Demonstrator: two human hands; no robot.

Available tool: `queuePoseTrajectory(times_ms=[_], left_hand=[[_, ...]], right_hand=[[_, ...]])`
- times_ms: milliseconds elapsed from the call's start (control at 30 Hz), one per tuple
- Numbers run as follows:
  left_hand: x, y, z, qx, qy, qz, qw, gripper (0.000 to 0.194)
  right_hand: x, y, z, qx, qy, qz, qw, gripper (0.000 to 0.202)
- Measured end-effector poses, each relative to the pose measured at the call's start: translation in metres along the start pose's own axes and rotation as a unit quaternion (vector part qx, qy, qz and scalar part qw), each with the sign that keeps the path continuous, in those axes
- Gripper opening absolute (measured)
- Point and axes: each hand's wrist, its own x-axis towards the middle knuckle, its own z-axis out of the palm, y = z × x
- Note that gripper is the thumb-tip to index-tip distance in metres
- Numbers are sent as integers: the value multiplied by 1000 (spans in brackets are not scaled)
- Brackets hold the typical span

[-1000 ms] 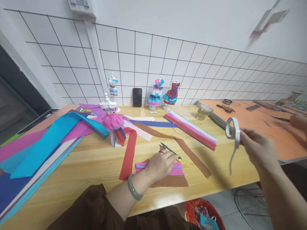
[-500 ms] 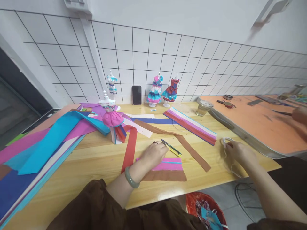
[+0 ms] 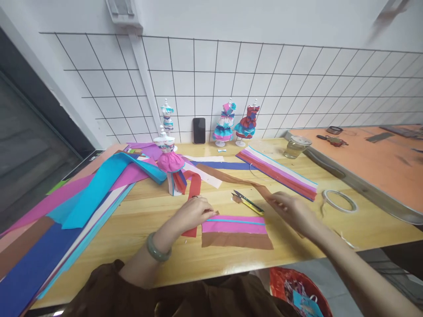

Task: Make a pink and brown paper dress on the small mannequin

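Observation:
My left hand (image 3: 194,213) is closed, its fingertips pinched at the upper left corner of a pink and brown paper piece (image 3: 234,226) with a thin blue stripe; a small brown bit shows at the fingertips. My right hand (image 3: 291,209) is closed on the long brown strip (image 3: 228,175), near its right end. Between my hands lie black-and-yellow snips (image 3: 249,203), with a small brown scrap (image 3: 236,199) beside them. A tape roll (image 3: 340,201) lies flat to the right of my right hand.
Small dressed forms (image 3: 171,162) and a phone (image 3: 199,130) stand towards the tiled wall. Crepe strips (image 3: 95,189) cover the left side. Layered coloured strips (image 3: 277,171), a glass jar (image 3: 297,146) and an orange mat (image 3: 373,163) are at right. A red bin (image 3: 297,290) stands below.
My right hand has let go of the tape roll and moved left onto the brown strip. My left hand has shifted left, off the middle of the pink piece. The view has turned slightly.

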Motion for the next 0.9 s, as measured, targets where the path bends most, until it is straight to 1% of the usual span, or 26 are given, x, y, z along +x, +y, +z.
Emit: queuePoseTrajectory(times_ms=[67,100,167,267,400,433,533,567,667,700,767,800,833,900], left_hand=[[-3,-2,3,12,2,0,1000,28],[-4,-2,6,20,2,-2,1000,26],[-5,-2,9,36,2,-9,999,21],[-5,-3,13,40,0,-20,999,16],[-4,-4,13,12,7,-35,999,11],[-4,-5,12,-3,11,-43,999,13],[-4,-5,8,-58,20,-61,996,31],[-4,-5,5,-76,17,-61,995,32],[-6,-3,-7,-125,-18,-49,991,22],[-8,-3,-13,-143,-30,-55,988,21],[-13,-4,-29,-192,-41,-93,976,26],[-17,-6,-38,-212,-39,-112,970,30],[-22,-8,-48,-230,-50,-116,965,32],[-33,-15,-67,-272,-80,-104,953,28]], right_hand=[[7,-38,12,44,-52,-111,992,27],[10,-53,17,50,-84,-144,985,28],[15,-73,24,47,-114,-190,974,24],[20,-83,29,35,-133,-194,971,19],[24,-81,26,68,-165,-185,966,16],[24,-80,24,79,-170,-180,966,15],[28,-81,16,110,-196,-150,963,16],[30,-82,13,120,-205,-140,961,17],[38,-91,3,155,-220,-121,956,21],[42,-94,0,171,-224,-119,952,23],[49,-99,-3,221,-232,-116,940,30],[53,-100,-2,254,-234,-110,932,34],[56,-100,0,289,-232,-100,923,39],[61,-99,10,349,-230,-66,906,45]])
